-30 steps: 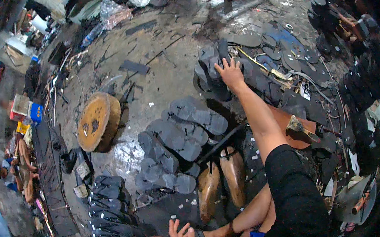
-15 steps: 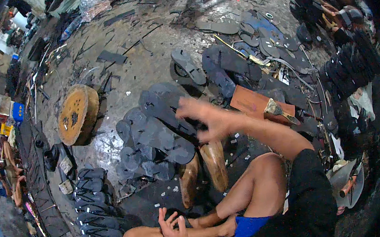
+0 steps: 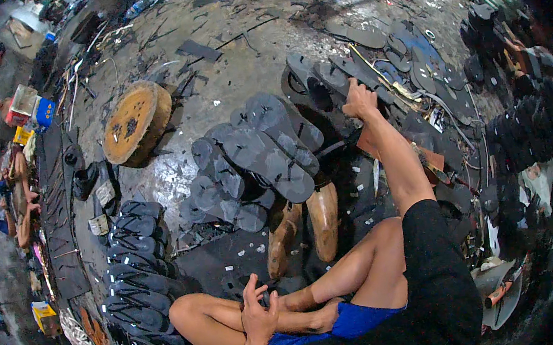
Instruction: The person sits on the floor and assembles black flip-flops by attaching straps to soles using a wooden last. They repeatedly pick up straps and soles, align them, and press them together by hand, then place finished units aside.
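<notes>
My right hand point(image 3: 359, 100) is stretched out to the far right, its fingers bent over the near end of a dark sandal sole point(image 3: 335, 76). Other dark soles lie beside that one. My left hand point(image 3: 260, 316) is raised over my crossed legs, fingers apart and bent, with nothing in it. Between the two hands is a heap of dark grey soles point(image 3: 253, 149), several with small holes. Just nearer to me, two brown foot-shaped wooden forms point(image 3: 325, 220) lie side by side.
A round wooden block point(image 3: 138, 123) stands at the left. Strapped black sandals point(image 3: 134, 274) form a row by my left knee. A reddish-brown slab point(image 3: 433, 160) lies behind my right forearm. Scraps and cut soles point(image 3: 423, 70) cover the floor at the far right.
My right hand has moved from above the sole heap, farther out and to the right, onto another sole. My left hand stays over my legs. The whole view has shifted.
</notes>
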Available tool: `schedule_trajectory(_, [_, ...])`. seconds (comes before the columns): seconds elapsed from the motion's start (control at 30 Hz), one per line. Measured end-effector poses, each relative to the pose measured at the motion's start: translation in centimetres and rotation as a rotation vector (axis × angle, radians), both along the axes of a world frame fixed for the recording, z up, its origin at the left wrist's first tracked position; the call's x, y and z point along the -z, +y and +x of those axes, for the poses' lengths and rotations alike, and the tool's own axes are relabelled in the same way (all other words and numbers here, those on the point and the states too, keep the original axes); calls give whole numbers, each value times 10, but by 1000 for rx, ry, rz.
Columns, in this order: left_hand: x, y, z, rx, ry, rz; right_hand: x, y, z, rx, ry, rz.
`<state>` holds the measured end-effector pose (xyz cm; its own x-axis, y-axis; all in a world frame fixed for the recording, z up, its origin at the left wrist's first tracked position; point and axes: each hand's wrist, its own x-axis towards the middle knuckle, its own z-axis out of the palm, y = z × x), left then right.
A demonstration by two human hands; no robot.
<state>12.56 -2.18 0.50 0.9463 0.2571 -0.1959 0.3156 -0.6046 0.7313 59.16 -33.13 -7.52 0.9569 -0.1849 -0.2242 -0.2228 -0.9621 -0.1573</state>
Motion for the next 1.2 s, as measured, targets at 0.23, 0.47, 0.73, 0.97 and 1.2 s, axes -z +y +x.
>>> schedule_trajectory(0.23, [0,-4,0,69,-48,85,-77,31,-22,-335,-37,888])
schedule_trajectory(0.47, [-6,-3,-2,117,-19,158,-57,12,-7,-74,91,250])
schedule_trajectory(0.73, [-14,0,-2,178,-25,-10,82,-121,3,204,-325,-354])
schedule_trajectory(0.97, [-42,-13,30,-114,-316,-411,-80,31,-126,-131,-453,1441])
schedule_trajectory(1.2, [-135,8,22,-193,-258,94,-103,82,-417,-629,267,1598])
